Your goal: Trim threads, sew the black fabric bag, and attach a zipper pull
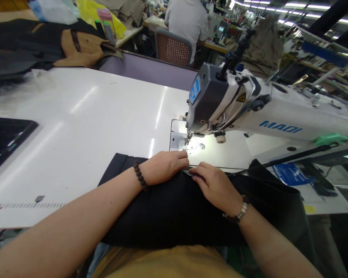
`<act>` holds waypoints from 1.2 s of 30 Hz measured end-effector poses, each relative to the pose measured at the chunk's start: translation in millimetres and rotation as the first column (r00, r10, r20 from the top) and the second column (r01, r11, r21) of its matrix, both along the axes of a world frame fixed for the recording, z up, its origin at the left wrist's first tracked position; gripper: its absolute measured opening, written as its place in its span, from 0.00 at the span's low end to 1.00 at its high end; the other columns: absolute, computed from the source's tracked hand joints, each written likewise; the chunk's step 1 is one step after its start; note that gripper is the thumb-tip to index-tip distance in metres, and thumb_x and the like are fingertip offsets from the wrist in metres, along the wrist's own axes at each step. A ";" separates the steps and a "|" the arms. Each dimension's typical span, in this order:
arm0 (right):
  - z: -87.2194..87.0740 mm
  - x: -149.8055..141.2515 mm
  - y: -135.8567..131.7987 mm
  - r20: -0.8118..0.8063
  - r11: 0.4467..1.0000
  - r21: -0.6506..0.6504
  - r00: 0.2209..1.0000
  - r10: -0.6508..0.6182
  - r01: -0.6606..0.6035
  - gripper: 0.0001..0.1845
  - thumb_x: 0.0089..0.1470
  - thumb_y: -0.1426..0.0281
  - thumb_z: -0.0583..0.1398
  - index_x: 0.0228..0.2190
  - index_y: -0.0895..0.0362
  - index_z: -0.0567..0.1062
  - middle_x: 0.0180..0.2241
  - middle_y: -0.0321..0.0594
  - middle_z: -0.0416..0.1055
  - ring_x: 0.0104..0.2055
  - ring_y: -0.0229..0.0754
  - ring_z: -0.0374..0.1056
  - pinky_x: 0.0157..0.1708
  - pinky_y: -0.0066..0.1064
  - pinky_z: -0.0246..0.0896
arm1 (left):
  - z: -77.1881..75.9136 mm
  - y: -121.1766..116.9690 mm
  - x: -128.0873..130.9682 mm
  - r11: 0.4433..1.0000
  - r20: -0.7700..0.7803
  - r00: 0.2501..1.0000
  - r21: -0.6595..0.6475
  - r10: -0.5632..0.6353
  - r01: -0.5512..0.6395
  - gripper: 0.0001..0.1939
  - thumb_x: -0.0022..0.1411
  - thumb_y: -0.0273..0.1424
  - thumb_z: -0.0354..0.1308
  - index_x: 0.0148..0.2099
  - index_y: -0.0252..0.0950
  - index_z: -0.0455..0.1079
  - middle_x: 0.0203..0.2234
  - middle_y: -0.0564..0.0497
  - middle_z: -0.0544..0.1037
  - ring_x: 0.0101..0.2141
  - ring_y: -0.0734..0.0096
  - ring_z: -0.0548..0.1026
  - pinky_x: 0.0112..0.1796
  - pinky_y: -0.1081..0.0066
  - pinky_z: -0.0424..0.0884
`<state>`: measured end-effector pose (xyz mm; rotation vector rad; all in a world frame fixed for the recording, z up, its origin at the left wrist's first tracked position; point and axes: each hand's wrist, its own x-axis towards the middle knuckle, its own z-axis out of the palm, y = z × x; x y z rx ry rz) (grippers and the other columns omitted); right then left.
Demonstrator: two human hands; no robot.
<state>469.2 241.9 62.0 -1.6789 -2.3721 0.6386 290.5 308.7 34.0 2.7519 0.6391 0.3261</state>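
A dark piece of fabric (pixel 162 216) lies over the table's front edge and across the lap. My left hand (pixel 166 164), with a beaded bracelet at the wrist, pinches the fabric's upper edge just in front of the needle area. Close beside it, my right hand (pixel 214 183) is closed around small thread snips (pixel 188 172), whose metal blades point left at the fabric edge. From near that hand a black coiled cord (pixel 266 165) runs up to the sewing machine (pixel 266 108). The presser foot (pixel 189 139) stands beyond both hands, with no fabric under it.
On the white table (pixel 104 116) a black phone (pixel 8 139) lies at the left. Brown and black cut pieces (pixel 78 44) are piled at the back left. A blue packet (pixel 292 173) lies right of the machine. Behind, a person in white (pixel 187 23) sits on a chair (pixel 174 47).
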 end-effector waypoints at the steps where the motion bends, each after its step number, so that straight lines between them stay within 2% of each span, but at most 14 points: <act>1: 0.4 0.6 0.6 -0.002 1.000 -0.002 1.000 0.007 -0.007 0.10 0.54 0.78 0.54 0.37 0.57 0.73 0.32 0.38 0.68 0.35 0.40 0.66 0.36 0.29 0.60 | 0.7 -0.3 0.2 1.000 0.001 1.000 0.004 0.004 -0.004 0.10 0.65 0.26 0.42 0.39 0.34 0.64 0.35 0.49 0.69 0.32 0.72 0.69 0.32 0.74 0.67; 5: 1.9 6.5 -2.2 -0.018 0.998 -0.018 0.998 0.053 -0.054 0.10 0.54 0.78 0.54 0.36 0.56 0.73 0.32 0.38 0.68 0.35 0.40 0.66 0.37 0.30 0.60 | 2.1 0.1 -0.8 0.997 0.072 0.995 -0.043 0.068 -0.065 0.09 0.64 0.26 0.43 0.38 0.34 0.64 0.35 0.49 0.69 0.32 0.71 0.70 0.33 0.73 0.67; 10: -3.1 19.8 -16.4 -0.112 0.997 -0.012 0.990 0.080 -0.082 0.13 0.54 0.78 0.54 0.42 0.56 0.69 0.39 0.40 0.67 0.39 0.41 0.64 0.41 0.33 0.60 | -0.2 5.0 -7.8 0.956 0.180 0.943 -0.148 0.279 -0.255 0.10 0.57 0.18 0.47 0.40 0.32 0.63 0.38 0.47 0.68 0.33 0.71 0.69 0.36 0.71 0.67; 12: -7.2 23.3 -21.4 -0.154 0.998 0.006 0.986 0.055 -0.055 0.13 0.55 0.78 0.53 0.43 0.56 0.68 0.40 0.41 0.66 0.40 0.42 0.64 0.42 0.34 0.61 | 0.7 5.7 -10.1 0.958 0.162 0.953 -0.171 0.256 -0.228 0.07 0.56 0.19 0.49 0.37 0.32 0.65 0.36 0.48 0.67 0.31 0.72 0.69 0.34 0.72 0.67; 15: -12.7 24.9 -24.8 -0.191 0.999 0.027 0.981 0.026 -0.021 0.14 0.55 0.78 0.52 0.42 0.56 0.68 0.40 0.41 0.66 0.41 0.42 0.64 0.42 0.34 0.61 | 3.8 3.2 -8.3 0.967 0.081 0.979 -0.193 0.185 -0.167 0.02 0.57 0.25 0.54 0.33 0.33 0.67 0.34 0.49 0.68 0.30 0.73 0.69 0.33 0.74 0.66; 18: -15.9 24.3 -24.6 -0.193 0.999 0.046 0.981 0.030 -0.022 0.14 0.55 0.78 0.52 0.42 0.57 0.69 0.39 0.42 0.66 0.40 0.42 0.64 0.41 0.34 0.61 | 5.2 -1.7 -0.5 0.961 -0.031 0.974 -0.154 0.226 -0.228 0.09 0.56 0.36 0.58 0.34 0.34 0.67 0.33 0.50 0.69 0.30 0.69 0.69 0.30 0.71 0.66; 20: -17.4 24.3 -24.1 -0.192 0.998 0.056 0.981 0.039 -0.029 0.14 0.54 0.78 0.53 0.42 0.58 0.69 0.39 0.42 0.66 0.40 0.42 0.64 0.40 0.35 0.62 | 4.6 -3.7 4.9 0.943 -0.078 0.952 -0.136 0.295 -0.303 0.11 0.55 0.38 0.58 0.34 0.34 0.67 0.32 0.51 0.69 0.29 0.67 0.69 0.28 0.70 0.65; 23: -19.6 25.1 -24.1 -0.202 0.997 0.075 0.978 0.044 -0.029 0.14 0.55 0.77 0.53 0.43 0.58 0.69 0.39 0.42 0.66 0.40 0.42 0.65 0.40 0.35 0.62 | 2.9 -2.7 8.6 0.913 -0.085 0.932 -0.184 0.354 -0.363 0.07 0.56 0.33 0.57 0.31 0.34 0.67 0.31 0.51 0.69 0.30 0.68 0.69 0.30 0.71 0.64; 26: -21.2 25.8 -24.5 -0.216 0.996 0.091 0.975 0.042 -0.023 0.14 0.55 0.77 0.53 0.43 0.58 0.69 0.40 0.42 0.67 0.40 0.42 0.65 0.40 0.35 0.62 | 2.3 0.4 8.0 0.897 -0.061 0.932 -0.257 0.356 -0.359 0.02 0.55 0.26 0.56 0.30 0.34 0.67 0.29 0.52 0.70 0.30 0.70 0.69 0.32 0.72 0.64; 28: -21.7 26.0 -24.4 -0.221 0.995 0.098 0.974 0.039 -0.018 0.14 0.54 0.77 0.53 0.43 0.58 0.69 0.39 0.42 0.67 0.40 0.42 0.65 0.40 0.35 0.62 | 2.4 1.0 8.1 0.886 -0.052 0.930 -0.289 0.365 -0.364 0.03 0.55 0.27 0.57 0.29 0.34 0.67 0.28 0.52 0.69 0.29 0.71 0.68 0.31 0.73 0.63; 32: -22.6 26.3 -24.4 -0.217 0.994 0.111 0.975 0.042 -0.018 0.13 0.54 0.77 0.53 0.42 0.58 0.69 0.39 0.42 0.67 0.39 0.42 0.65 0.39 0.34 0.63 | 3.1 -1.2 11.6 0.862 -0.085 0.900 -0.262 0.427 -0.434 0.11 0.51 0.36 0.61 0.29 0.33 0.66 0.28 0.52 0.68 0.26 0.71 0.67 0.27 0.72 0.61; 36: -24.0 27.2 -25.8 -0.217 0.993 0.116 0.975 0.044 -0.019 0.13 0.55 0.77 0.53 0.42 0.58 0.69 0.39 0.42 0.67 0.39 0.42 0.65 0.38 0.34 0.63 | 4.1 0.5 12.7 0.855 -0.075 0.909 -0.315 0.410 -0.412 0.06 0.51 0.29 0.61 0.29 0.33 0.67 0.27 0.53 0.68 0.27 0.73 0.66 0.28 0.74 0.62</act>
